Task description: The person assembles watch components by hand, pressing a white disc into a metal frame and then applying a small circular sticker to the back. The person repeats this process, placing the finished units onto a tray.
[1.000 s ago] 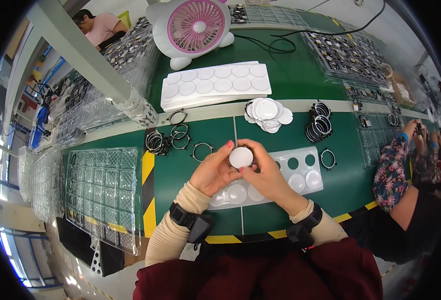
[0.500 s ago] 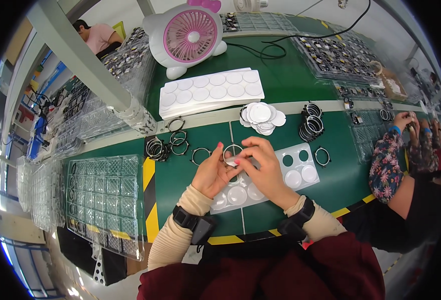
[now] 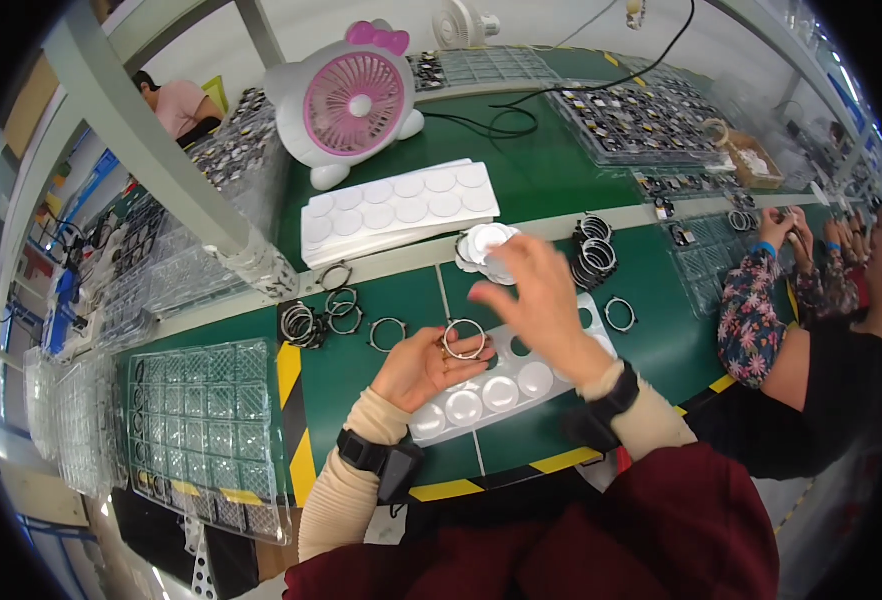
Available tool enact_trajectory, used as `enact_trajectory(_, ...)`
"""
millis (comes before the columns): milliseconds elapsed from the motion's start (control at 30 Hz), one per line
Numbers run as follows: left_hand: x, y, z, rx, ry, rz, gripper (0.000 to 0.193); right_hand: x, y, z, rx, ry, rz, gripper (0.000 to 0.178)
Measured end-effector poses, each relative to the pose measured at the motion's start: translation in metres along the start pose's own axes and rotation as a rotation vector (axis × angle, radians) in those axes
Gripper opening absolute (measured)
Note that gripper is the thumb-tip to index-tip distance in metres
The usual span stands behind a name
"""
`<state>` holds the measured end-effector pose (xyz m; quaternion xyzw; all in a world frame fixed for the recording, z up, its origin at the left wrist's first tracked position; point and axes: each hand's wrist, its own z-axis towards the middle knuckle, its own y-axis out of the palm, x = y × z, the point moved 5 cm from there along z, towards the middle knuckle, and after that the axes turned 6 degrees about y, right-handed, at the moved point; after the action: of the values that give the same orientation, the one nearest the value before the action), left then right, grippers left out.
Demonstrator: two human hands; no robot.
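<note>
My left hand (image 3: 413,366) is turned palm up near the middle of the bench. A thin black-and-silver ring (image 3: 464,320) with small side tabs rests in its fingers. Slightly blurred, my right hand (image 3: 553,312) is over the near right side of a pile of white discs (image 3: 485,240); its thumb and fingers are apart, and nothing shows between them. Whether its fingertips touch the discs I cannot tell. Below both hands lies a pale sheet (image 3: 485,421) with round white discs and several cut-out holes, partly covered by my right hand.
Stacked rings (image 3: 594,262) stand right of the discs; more rings (image 3: 303,325) lie left. Behind are white sheets of circles (image 3: 399,205) and a pink-and-white fan (image 3: 355,103). A clear compartment tray (image 3: 201,400) sits at left. A co-worker's hands (image 3: 785,230) work at right.
My right hand has left the ring and moved up and right to the disc pile, its fingers spreading. My left hand keeps the ring and has opened flatter.
</note>
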<state>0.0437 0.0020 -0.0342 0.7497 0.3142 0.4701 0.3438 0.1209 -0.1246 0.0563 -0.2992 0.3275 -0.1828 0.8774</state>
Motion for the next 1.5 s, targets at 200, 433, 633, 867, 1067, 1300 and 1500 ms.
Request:
enact_trajectory(200, -0.011, 0.008, -0.007, -0.118, -0.136, 0.147, 0.031, -0.019, -0.005, -0.071, -0.313, 0.031, 0.205, 0.034)
enact_trajectory(433, -0.022, 0.024, -0.015, -0.135, -0.285, 0.575, 0.036, 0.019, -0.051, -0.094, -0.189, 0.168, 0.185, 0.023)
enact_trajectory(633, -0.025, 0.022, -0.016, -0.15, -0.3, 0.659, 0.033, 0.068, -0.099, -0.089, 0.093, 0.182, -0.128, 0.021)
enact_trajectory(867, -0.026, 0.021, -0.015, -0.161, -0.313, 0.654, 0.031, 0.09, -0.098, -0.096, 0.03, 0.067, -0.32, 0.022)
enact_trajectory(1067, -0.024, 0.023, -0.017, -0.162, -0.323, 0.671, 0.035, 0.044, -0.062, -0.072, 0.01, 0.115, -0.071, 0.027)
enact_trajectory(1300, -0.027, 0.017, -0.014, -0.182, -0.31, 0.627, 0.032, 0.037, 0.014, -0.032, -0.306, 0.297, -0.156, 0.047)
enact_trajectory(1500, -0.025, 0.017, -0.014, -0.178, -0.306, 0.613, 0.03, 0.049, 0.016, -0.032, -0.36, 0.365, 0.079, 0.031)
